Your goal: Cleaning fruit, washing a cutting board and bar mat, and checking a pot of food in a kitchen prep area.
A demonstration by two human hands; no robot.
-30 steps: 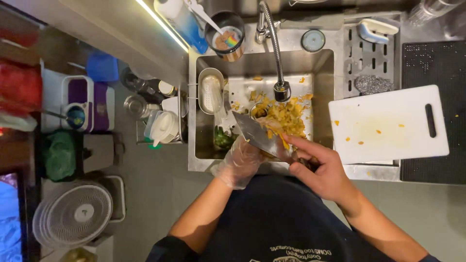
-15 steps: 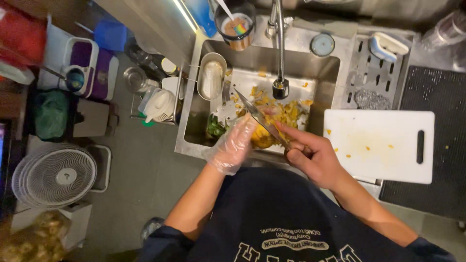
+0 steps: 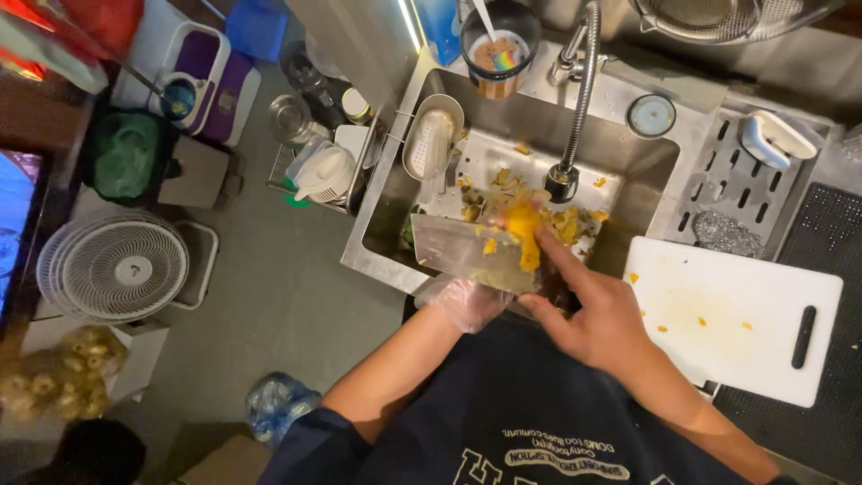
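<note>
Over the stainless steel sink (image 3: 395, 211), the gloved left hand (image 3: 467, 301) is gripping a broad steel cleaver (image 3: 471, 251), its long axis lying crosswise, while the right hand's (image 3: 597, 319) extended fingers (image 3: 552, 256) are touching yellow pulp (image 3: 523, 229) on the blade.

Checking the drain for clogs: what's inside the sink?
Yellow scraps litter the sink floor below the faucet. The cleaver and hands cover the near part; no drain shows.
</note>
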